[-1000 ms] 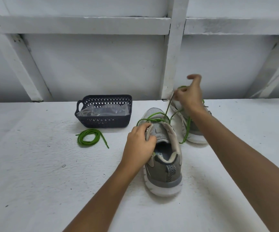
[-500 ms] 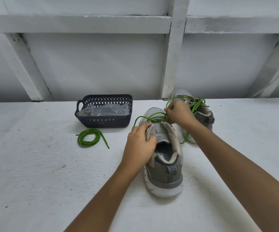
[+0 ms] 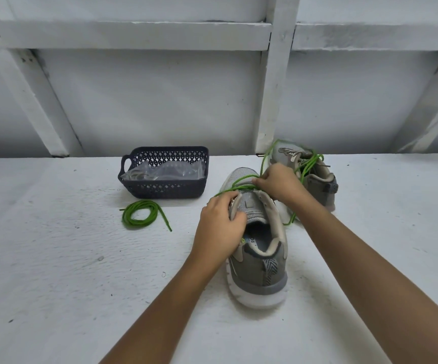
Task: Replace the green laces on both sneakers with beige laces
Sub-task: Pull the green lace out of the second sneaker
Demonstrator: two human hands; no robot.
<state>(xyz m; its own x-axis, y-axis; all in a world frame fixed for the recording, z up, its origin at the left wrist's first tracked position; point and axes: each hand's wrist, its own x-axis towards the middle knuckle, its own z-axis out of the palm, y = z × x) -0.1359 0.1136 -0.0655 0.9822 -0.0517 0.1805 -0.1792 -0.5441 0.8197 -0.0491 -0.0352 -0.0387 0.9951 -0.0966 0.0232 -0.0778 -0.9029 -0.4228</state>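
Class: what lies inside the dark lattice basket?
Crumpled clear plastic packaging lies in the basket; something pale shows inside it at left. Its contents and the basket floor are hidden.

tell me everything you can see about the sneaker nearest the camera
The near sneaker is grey mesh with beige trim, a white sole and a zigzag-patterned heel tab. It stands upright on the white table, heel toward the camera, mouth open. The left hand grips its left eyelet edge; the right hand pinches the green lace threaded near its toe.
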